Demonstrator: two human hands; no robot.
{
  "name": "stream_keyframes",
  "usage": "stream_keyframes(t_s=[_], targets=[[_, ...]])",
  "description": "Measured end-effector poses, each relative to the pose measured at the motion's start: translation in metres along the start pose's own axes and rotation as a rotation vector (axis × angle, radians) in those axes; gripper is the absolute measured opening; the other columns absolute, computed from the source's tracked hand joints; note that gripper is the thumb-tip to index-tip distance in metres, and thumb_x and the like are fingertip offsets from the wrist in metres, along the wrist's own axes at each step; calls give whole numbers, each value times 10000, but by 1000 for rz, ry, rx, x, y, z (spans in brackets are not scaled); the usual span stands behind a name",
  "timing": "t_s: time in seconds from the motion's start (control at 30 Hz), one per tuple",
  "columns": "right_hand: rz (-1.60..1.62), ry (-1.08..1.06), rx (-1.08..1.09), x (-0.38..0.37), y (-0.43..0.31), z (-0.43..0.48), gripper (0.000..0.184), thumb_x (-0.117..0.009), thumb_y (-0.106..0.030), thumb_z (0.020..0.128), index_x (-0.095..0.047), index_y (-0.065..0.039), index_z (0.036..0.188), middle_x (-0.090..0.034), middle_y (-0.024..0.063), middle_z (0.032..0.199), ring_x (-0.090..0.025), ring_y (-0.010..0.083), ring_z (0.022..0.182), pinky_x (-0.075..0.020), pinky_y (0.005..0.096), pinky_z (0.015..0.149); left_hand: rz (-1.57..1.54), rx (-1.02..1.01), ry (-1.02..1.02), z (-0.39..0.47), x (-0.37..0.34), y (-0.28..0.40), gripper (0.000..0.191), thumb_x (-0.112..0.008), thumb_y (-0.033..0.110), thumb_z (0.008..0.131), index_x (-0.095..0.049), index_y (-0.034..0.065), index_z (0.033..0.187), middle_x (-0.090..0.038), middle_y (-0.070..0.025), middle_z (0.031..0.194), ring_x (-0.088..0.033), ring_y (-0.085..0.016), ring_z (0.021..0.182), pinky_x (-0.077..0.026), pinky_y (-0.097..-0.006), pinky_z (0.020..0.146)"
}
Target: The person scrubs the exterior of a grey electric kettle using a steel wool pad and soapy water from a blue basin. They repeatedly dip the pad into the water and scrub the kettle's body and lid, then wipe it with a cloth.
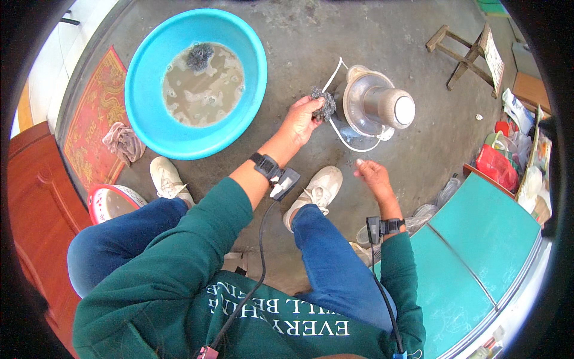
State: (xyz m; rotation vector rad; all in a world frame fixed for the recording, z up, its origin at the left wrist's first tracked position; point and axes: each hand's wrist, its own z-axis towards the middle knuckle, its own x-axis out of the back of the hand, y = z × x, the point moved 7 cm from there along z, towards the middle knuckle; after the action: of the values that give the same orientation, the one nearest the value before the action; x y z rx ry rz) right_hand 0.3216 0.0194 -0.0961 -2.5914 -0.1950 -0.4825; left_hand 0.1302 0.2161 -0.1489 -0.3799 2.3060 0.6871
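Observation:
My left hand (305, 117) pinches a dark grey wire scouring pad (324, 106), close to the left side of a metal electric appliance (364, 104). The appliance has a wide round flange, a narrower cylinder with a pale end, and a white power cord (354, 148); its exact kind is unclear. Below the cord, my right hand (376, 176) hovers above the floor with its fingers curled together and nothing visible in them. A turquoise plastic basin (145, 85) to the left holds murky, sudsy water (202, 94). Another dark scouring pad (200, 57) sits in that water.
A crumpled cloth (124, 142) lies by the basin on a red printed mat (96, 116). A red-rimmed bowl (96, 202) stands beside my left knee. At right are a wooden folding stool (468, 58), piled plastic bags (497, 168) and a teal-topped cabinet (484, 233).

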Motion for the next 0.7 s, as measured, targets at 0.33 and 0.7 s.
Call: stream_keyframes(t_s=[0.33,0.7], targets=[[-344,252,812,-49,-136,-47,240,-646,-113,958,-696,-16,1172,-716,224,1069,-687,410,982,-552,458,817,-37,45,-51,-66,-21,-5,153,-654,180,1005,-674,110,1140,-715,-18,1063,-664,-161,987,-511,-356,902],[-354,199,808,-31,-124,-81,128,-683,-108,956,-732,-18,1033,-704,175,911,-683,364,817,-541,429,718,-160,45,-89,-53,-36,18,145,-674,199,988,-675,122,1111,-718,-17,1070,-669,-182,983,-540,-404,882]])
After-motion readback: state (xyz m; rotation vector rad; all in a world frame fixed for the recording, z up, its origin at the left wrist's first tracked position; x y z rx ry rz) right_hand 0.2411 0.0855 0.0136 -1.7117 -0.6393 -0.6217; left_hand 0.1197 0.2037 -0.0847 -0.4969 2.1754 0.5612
